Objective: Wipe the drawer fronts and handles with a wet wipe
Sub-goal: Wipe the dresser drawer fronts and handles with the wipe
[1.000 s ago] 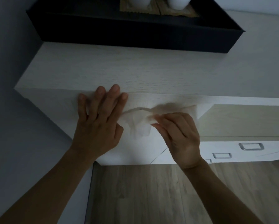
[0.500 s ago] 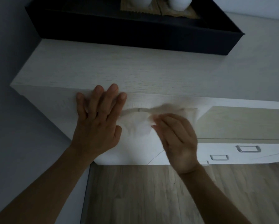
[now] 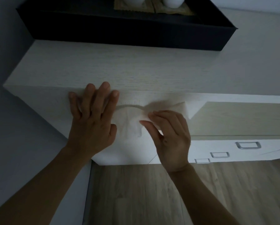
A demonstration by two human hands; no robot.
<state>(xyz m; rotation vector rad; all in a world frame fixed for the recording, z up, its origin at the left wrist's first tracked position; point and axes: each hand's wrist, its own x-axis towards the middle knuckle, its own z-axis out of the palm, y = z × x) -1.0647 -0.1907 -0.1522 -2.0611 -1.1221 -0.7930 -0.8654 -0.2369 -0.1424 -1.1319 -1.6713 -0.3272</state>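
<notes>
one crumpled white wipe pinched by right hand.

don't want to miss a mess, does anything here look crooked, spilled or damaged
Nothing stands out. The wet wipe is bunched, pinched by the right hand against the drawer front; the left hand lies flat beside it. No spill or damage shows, though the light is dim.
</notes>
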